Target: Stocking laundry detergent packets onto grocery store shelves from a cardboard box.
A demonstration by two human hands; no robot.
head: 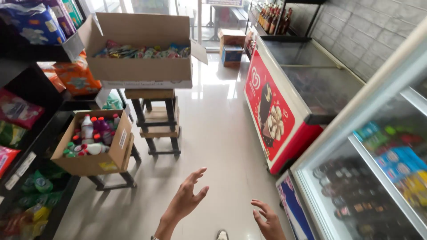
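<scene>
Both hands are spread wide and empty: the left hand [187,198] lies nearer the open brown cardboard box of bottles [91,144], far left; the right hand [267,220] hangs beside the glass-doored drinks fridge [356,178].

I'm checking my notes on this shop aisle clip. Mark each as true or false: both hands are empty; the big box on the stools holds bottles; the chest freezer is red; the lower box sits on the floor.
1. Both hands are empty: true. The left hand and right hand are open, holding nothing.
2. False: the big box holds colourful packets.
3. True: the chest freezer is red.
4. False: the lower box rests on a stand.
</scene>
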